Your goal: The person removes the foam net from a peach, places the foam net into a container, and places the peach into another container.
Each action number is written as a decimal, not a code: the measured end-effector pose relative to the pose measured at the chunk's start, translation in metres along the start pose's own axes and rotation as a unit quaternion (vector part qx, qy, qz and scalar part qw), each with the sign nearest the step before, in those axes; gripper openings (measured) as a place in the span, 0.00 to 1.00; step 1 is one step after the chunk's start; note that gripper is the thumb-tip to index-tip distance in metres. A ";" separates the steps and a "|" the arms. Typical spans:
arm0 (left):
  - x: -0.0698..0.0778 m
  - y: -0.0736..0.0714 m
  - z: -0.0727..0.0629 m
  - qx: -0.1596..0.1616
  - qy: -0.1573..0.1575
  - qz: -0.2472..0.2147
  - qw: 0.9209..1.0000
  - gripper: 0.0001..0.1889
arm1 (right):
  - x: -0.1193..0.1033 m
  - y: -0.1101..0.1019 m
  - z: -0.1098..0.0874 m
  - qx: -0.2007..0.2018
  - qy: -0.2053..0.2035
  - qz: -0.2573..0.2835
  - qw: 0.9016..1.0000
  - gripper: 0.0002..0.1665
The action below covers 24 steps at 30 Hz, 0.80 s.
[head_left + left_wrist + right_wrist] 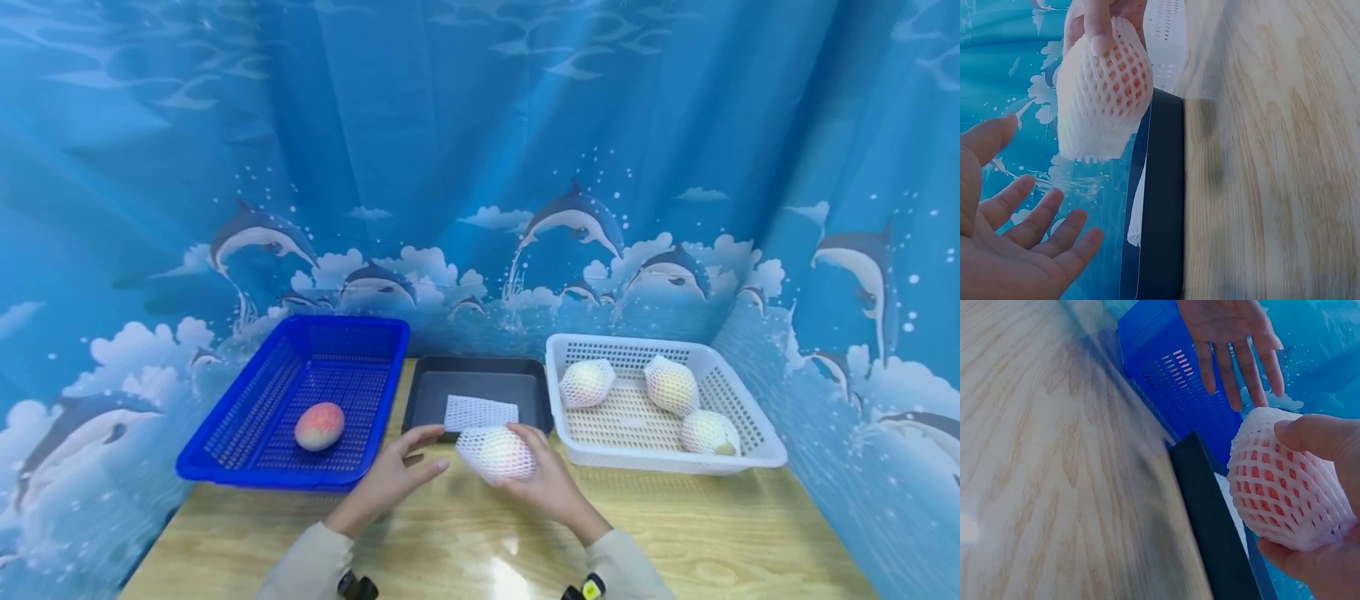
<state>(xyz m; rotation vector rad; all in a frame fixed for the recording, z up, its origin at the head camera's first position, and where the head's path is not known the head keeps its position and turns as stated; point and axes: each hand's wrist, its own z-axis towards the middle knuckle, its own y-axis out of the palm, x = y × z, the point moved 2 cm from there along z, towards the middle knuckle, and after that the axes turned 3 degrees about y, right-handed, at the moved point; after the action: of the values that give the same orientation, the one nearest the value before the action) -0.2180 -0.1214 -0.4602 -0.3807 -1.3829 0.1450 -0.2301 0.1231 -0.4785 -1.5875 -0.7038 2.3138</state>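
My right hand (546,479) grips a peach (1269,481) wrapped in a white foam net sleeve (1088,119), with the thumb pressing on the mesh. Pink-red skin shows through the holes. The wrapped fruit is held up in front of the dark tray (431,379). My left hand (393,471) is to the left of it, apart from the fruit, fingers spread and palm turned toward it. A flat white foam net (480,411) lies in the tray. One bare peach (319,426) lies in the blue basket (225,472) at the left.
At the right, a white basket (600,457) holds three net-wrapped fruits, one of them (587,384) near its left wall. All containers stand on a wooden table (457,542). A blue dolphin-print curtain (450,167) hangs behind and at both sides.
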 end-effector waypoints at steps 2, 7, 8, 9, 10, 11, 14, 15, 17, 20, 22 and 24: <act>0.002 0.000 0.001 0.002 0.005 -0.004 1.000 0.28 | -0.003 -0.002 -0.001 0.000 -0.002 0.007 1.000 0.49; 0.005 0.000 0.001 0.011 0.020 -0.014 1.000 0.24 | -0.010 -0.008 -0.004 -0.001 -0.005 0.019 1.000 0.49; 0.005 -0.001 0.001 0.013 0.024 -0.019 0.999 0.23 | -0.011 -0.009 -0.004 -0.001 -0.006 0.020 1.000 0.48; 0.006 -0.001 0.001 0.015 0.026 -0.022 0.999 0.23 | -0.012 -0.010 -0.005 -0.002 -0.008 0.021 1.000 0.48; 0.006 -0.001 0.001 0.017 0.026 -0.026 0.999 0.22 | -0.013 -0.011 -0.005 -0.002 -0.010 0.022 1.000 0.48; 0.007 -0.002 0.001 0.018 0.027 -0.030 0.999 0.22 | -0.013 -0.011 -0.005 -0.002 -0.013 0.023 1.000 0.48; 0.008 -0.002 0.002 0.018 0.031 -0.046 0.998 0.22 | -0.015 -0.014 -0.006 -0.006 -0.021 0.023 0.999 0.48; 0.009 -0.002 0.003 0.017 0.032 -0.052 0.998 0.22 | -0.016 -0.016 -0.006 -0.008 -0.026 0.025 0.999 0.48; 0.010 -0.002 0.004 0.019 0.033 -0.060 0.997 0.22 | -0.018 -0.018 -0.006 -0.012 -0.035 0.025 0.999 0.48; 0.013 0.000 0.007 0.023 0.031 -0.070 0.997 0.21 | -0.021 -0.021 -0.006 -0.019 -0.046 0.028 0.998 0.47; 0.015 0.001 0.009 0.024 0.031 -0.077 0.996 0.21 | -0.023 -0.022 -0.006 -0.024 -0.047 0.032 0.998 0.47; 0.016 0.003 0.010 0.026 0.034 -0.081 0.996 0.21 | -0.025 -0.023 -0.006 -0.030 -0.043 0.040 0.998 0.47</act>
<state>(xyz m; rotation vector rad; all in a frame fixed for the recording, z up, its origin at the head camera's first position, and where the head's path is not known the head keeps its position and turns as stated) -0.2247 -0.1118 -0.4447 -0.2278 -1.3336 0.0333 -0.2163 0.1329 -0.4482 -1.5775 -0.7499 2.4540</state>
